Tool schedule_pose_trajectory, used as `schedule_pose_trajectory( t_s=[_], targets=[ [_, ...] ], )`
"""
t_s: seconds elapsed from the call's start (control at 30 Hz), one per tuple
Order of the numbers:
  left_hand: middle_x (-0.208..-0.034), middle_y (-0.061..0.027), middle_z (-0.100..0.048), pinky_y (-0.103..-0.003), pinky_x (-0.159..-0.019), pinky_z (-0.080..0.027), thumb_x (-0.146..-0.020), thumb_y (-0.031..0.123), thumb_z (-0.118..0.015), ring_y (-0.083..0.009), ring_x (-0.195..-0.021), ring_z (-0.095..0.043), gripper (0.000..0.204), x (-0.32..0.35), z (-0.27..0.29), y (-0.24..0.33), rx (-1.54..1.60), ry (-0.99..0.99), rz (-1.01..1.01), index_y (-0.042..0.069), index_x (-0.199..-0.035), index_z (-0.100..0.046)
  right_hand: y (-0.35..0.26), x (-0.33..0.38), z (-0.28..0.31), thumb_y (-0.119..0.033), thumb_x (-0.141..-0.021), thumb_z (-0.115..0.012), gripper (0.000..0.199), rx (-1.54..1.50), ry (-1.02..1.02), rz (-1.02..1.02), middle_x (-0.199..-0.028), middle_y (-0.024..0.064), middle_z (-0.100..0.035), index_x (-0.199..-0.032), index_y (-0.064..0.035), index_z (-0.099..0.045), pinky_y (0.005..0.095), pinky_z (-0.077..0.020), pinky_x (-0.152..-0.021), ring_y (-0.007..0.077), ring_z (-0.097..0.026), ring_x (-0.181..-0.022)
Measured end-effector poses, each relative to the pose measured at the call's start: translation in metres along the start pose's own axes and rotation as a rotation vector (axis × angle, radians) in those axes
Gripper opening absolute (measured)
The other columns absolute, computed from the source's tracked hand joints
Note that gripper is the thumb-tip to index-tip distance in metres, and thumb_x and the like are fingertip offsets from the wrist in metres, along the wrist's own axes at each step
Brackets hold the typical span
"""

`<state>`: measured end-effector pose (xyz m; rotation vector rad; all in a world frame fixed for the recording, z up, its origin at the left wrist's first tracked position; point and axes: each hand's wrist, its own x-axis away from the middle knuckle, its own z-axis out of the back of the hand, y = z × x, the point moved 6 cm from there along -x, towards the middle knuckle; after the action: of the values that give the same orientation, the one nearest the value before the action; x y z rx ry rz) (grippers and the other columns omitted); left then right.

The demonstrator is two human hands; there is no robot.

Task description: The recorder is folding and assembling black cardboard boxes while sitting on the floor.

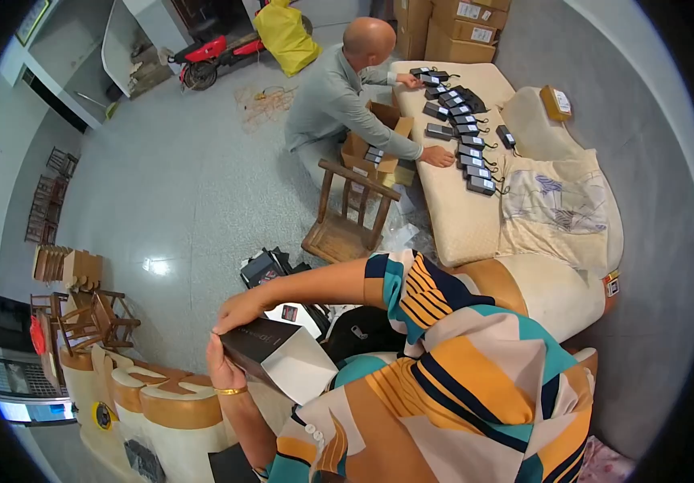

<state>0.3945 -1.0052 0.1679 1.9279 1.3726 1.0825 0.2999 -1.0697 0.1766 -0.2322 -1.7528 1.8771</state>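
Observation:
A black cardboard box (262, 342) is held between my two hands, tilted, with its open white-lined end (303, 370) facing my body. My right hand (244, 309) wraps over the upper far corner. From below, my left hand (222, 366), with a gold bracelet at the wrist, presses against the same closed end. The fingers behind the box are partly hidden. Beyond the box lie a white flat piece with a dark print (292, 315) and a black bag-like item (359, 332). Dark flat packages (266, 267) are piled on the floor past my right forearm.
A co-worker (331, 113) reaches over a cream sofa seat (460, 233) with rows of small black devices (472, 153). A wooden chair (343, 233) and an open carton (359, 153) stand beside it. Cartons (460, 36) are stacked behind. Another sofa (178, 402) is at lower left.

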Motion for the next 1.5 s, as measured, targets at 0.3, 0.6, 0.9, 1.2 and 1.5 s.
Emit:
schedule_pose_trajectory(
  t_s=[0.3, 0.6, 0.9, 1.2, 1.5],
  targets=[
    [-0.099, -0.0099, -0.054, -0.03, -0.077, -0.043, -0.088, 0.031, -0.047, -0.0176, -0.09, -0.052, 0.035, 0.025, 0.032, -0.032, -0.379, 0.312, 0.023, 0.007, -0.113, -0.045, 0.06, -0.006, -0.029, -0.038, -0.079, -0.052, 0.034, -0.469, 0.16, -0.113, -0.065, 0.0049, -0.056, -0.073, -0.0058, -0.062, 0.0324, -0.0407, -0.049, 0.0152, -0.05, -0.054],
    [-0.133, -0.0144, -0.027, -0.035, -0.099, -0.025, -0.086, 0.026, -0.046, -0.0249, -0.118, -0.034, 0.055, 0.084, -0.066, 0.005, -0.213, 0.084, -0.386, 0.004, -0.132, -0.024, 0.131, 0.0, 0.007, -0.027, -0.079, -0.051, 0.025, -0.836, 0.679, -0.409, -0.073, 0.0075, -0.057, -0.079, -0.0024, -0.058, 0.0323, -0.0413, -0.051, 0.0181, -0.054, -0.06],
    [-0.11, -0.0143, -0.049, -0.029, -0.082, -0.04, -0.08, 0.01, -0.055, -0.0204, -0.095, -0.05, 0.048, 0.077, -0.039, 0.003, -0.718, 0.176, -0.287, -0.004, -0.122, -0.035, 0.117, -0.006, 0.014, -0.03, -0.076, -0.047, 0.038, -0.485, 0.687, -0.283, -0.088, 0.0209, -0.059, -0.086, 0.004, -0.06, 0.0412, -0.0434, -0.073, 0.0321, -0.058, -0.08],
    [-0.072, -0.0223, -0.057, -0.039, -0.054, -0.043, -0.084, 0.017, -0.045, -0.0339, -0.062, -0.057, 0.025, 0.031, 0.005, 0.022, -1.387, 0.4, -0.432, -0.006, -0.082, -0.054, 0.073, -0.03, 0.045, -0.03, -0.077, -0.041, 0.037, 0.255, 0.922, 0.052, -0.081, 0.0242, -0.057, -0.073, 0.0024, -0.058, 0.0459, -0.0413, -0.074, 0.0383, -0.055, -0.079],
    [-0.073, -0.0225, -0.058, -0.047, -0.057, -0.044, -0.08, 0.022, -0.05, -0.0417, -0.067, -0.055, 0.023, -0.083, 0.049, 0.017, -1.882, 0.483, -0.636, 0.001, -0.086, -0.056, 0.006, -0.112, 0.045, -0.035, -0.071, -0.053, 0.031, 0.203, 0.029, 0.441, -0.076, 0.0151, -0.059, -0.077, -0.005, -0.058, 0.0428, -0.0433, -0.063, 0.0327, -0.057, -0.072]
  ],
)
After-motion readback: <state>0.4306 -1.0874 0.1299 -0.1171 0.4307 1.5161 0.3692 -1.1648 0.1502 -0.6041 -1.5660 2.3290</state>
